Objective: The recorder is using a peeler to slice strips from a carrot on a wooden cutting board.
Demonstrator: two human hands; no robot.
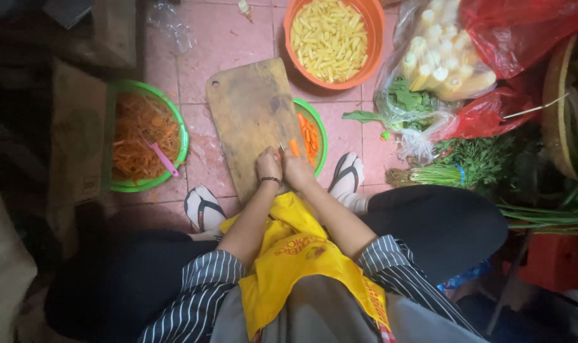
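My right hand (296, 170) pinches a carrot piece (294, 147) over the wooden cutting board (251, 114); my left hand (268, 165), closed, seemingly grips a small knife. Just right, a green bowl (320, 130) holds cut carrot. I judge I am mid-slicing; next calls for a steady cut clear of fingertips.

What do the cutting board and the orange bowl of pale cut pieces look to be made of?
Cutting board: looks like wood, matte and worn, with brown grain, dark stains and a hanging hole in one corner. Orange bowl: probably plastic, judging by its smooth, evenly bright colour and thin rolled rim; slightly glossy.
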